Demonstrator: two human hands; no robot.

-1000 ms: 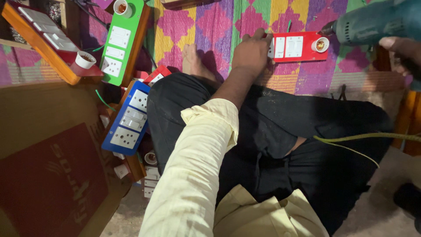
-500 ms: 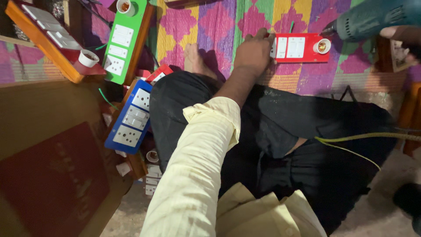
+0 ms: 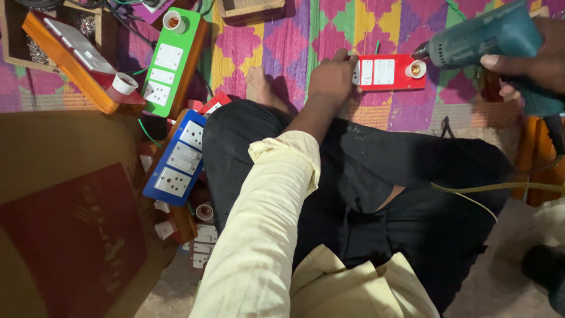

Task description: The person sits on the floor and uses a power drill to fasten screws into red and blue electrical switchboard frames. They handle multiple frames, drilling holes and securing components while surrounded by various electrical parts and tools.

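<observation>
While left hand (image 3: 332,79) pressed flat on red switch board (image 3: 388,72), steadying it on patterned mat (image 3: 235,50) beyond crossed legs, right hand (image 3: 529,62) gripped teal drill (image 3: 482,38), tip at board's lamp-holder end; green (image 3: 170,65), blue (image 3: 176,159), orange (image 3: 76,59) boards lay aside at left

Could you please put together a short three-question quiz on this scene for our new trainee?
1. Which hand holds the teal power drill?
2. True or false: the left hand rests on the green switch board.
3. The drill's tip points at which part of the red switch board: A) the round lamp socket end, B) the end under the hand?

Key:
1. The right hand.
2. False; it steadies the red board's near end.
3. A.
</observation>
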